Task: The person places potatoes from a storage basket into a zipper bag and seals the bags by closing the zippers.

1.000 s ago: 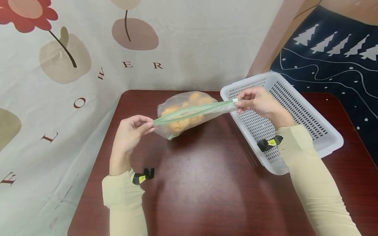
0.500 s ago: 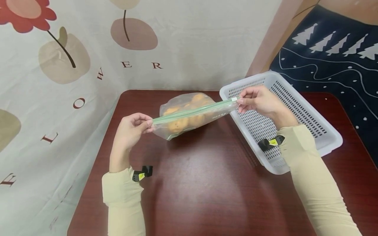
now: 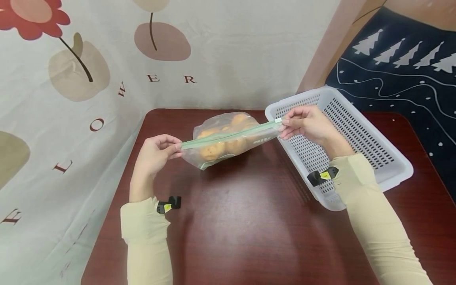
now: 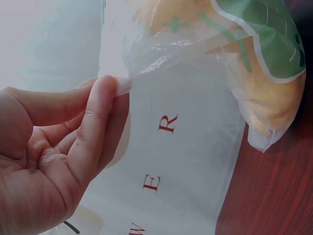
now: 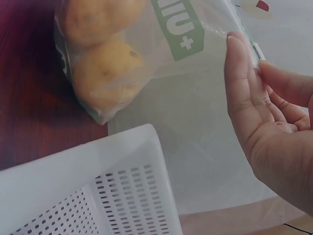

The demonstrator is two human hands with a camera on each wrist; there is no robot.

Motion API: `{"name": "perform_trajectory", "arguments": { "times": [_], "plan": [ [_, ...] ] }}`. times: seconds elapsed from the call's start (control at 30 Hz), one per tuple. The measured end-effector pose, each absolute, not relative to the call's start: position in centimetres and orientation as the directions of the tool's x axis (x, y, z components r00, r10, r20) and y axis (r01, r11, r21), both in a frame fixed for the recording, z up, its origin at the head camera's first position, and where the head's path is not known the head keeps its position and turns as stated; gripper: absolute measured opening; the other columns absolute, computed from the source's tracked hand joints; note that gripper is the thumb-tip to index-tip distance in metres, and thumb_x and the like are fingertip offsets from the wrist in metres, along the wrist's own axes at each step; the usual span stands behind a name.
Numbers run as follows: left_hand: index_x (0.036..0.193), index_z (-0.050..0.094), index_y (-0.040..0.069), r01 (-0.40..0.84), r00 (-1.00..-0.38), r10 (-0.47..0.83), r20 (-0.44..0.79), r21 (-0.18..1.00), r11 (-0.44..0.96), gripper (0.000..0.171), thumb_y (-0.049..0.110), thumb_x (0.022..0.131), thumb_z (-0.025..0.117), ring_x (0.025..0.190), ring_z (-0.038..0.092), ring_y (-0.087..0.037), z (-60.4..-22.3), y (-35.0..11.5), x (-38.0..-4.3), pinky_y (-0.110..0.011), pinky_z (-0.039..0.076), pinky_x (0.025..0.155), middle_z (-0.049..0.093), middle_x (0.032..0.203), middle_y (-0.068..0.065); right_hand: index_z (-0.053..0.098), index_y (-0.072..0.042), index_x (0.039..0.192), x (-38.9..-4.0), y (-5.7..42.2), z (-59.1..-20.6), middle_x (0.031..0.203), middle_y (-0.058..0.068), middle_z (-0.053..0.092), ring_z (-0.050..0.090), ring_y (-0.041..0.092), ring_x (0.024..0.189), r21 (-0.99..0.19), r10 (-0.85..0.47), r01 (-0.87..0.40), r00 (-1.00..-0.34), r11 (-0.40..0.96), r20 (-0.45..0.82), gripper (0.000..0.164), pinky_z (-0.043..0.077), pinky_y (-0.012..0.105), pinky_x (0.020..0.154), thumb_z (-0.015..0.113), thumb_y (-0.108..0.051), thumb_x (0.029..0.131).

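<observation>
A clear zip bag (image 3: 246,138) with a green zip strip and a white slider (image 3: 278,120) hangs stretched between both hands. Several yellow-orange, potato-like pieces (image 5: 105,73) fill its lower part. My left hand (image 3: 154,154) pinches the strip's left end between thumb and fingers; the left wrist view shows the thumb pressed on the bag's corner. At the opposite end, my right hand (image 3: 308,124) pinches the bag's top corner, fingertips right beside the slider. Green and white print marks the bag's sides. Its lower edge sits close over the table.
A white perforated basket (image 3: 392,168) stands on the right of the dark red table (image 3: 235,237), under my right forearm. Behind the table hangs a printed cloth (image 3: 242,59) with flowers and letters. A dark blue cloth with white trees (image 3: 402,51) is at the back right.
Both hands have shifted slightly left with the bag. The right fingers have changed their grip near the slider. The bag has tilted, so print on its near side now shows.
</observation>
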State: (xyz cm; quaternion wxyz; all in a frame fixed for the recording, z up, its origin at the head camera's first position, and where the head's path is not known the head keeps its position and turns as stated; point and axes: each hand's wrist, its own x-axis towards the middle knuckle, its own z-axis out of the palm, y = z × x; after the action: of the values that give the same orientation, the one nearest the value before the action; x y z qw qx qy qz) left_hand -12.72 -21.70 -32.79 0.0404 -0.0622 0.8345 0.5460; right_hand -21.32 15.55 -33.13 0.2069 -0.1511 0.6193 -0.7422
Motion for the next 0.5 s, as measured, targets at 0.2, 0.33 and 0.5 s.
{"name": "perform_trajectory", "arguments": {
  "times": [0.2, 0.33, 0.5],
  "plan": [
    [0.104, 0.058, -0.010, -0.131, -0.991, -0.037, -0.127, 0.897, 0.423, 0.022, 0.005, 0.087, 0.060, 0.069, 0.063, -0.006, -32.6, -22.1, -12.7, -0.025, 0.058, 0.071, 0.060, 0.091, -0.018, 0.058, 0.006, 0.082, -21.2, 15.2, -33.2, 0.072, 0.017, 0.062, 0.065, 0.028, 0.062, -0.984, -0.507, 0.113, -0.861, -0.139, -0.027, 0.012, 0.059, 0.041, 0.060, 0.049, 0.011, 0.087],
    [0.106, 0.058, -0.007, -0.100, -0.995, -0.028, -0.097, 0.911, 0.400, 0.025, 0.008, 0.086, 0.062, 0.072, 0.064, -0.008, -31.7, -22.6, -12.4, -0.025, 0.058, 0.071, 0.064, 0.090, -0.007, 0.057, 0.008, 0.082, -21.1, 14.6, -33.2, 0.071, 0.017, 0.062, 0.065, 0.027, 0.060, -0.986, -0.497, 0.105, -0.867, -0.132, -0.025, 0.013, 0.060, 0.040, 0.060, 0.046, 0.012, 0.088],
    [0.099, 0.062, -0.002, -0.039, -0.998, -0.047, -0.030, 0.974, 0.225, 0.016, 0.003, 0.084, 0.063, 0.072, 0.066, -0.012, -30.1, -22.8, -12.2, -0.023, 0.058, 0.069, 0.067, 0.081, 0.002, 0.055, 0.010, 0.082, -21.1, 13.9, -33.2, 0.070, 0.017, 0.062, 0.065, 0.027, 0.060, -0.983, -0.502, 0.112, -0.865, -0.147, -0.023, 0.014, 0.060, 0.041, 0.060, 0.042, 0.013, 0.088]
  ]
}}
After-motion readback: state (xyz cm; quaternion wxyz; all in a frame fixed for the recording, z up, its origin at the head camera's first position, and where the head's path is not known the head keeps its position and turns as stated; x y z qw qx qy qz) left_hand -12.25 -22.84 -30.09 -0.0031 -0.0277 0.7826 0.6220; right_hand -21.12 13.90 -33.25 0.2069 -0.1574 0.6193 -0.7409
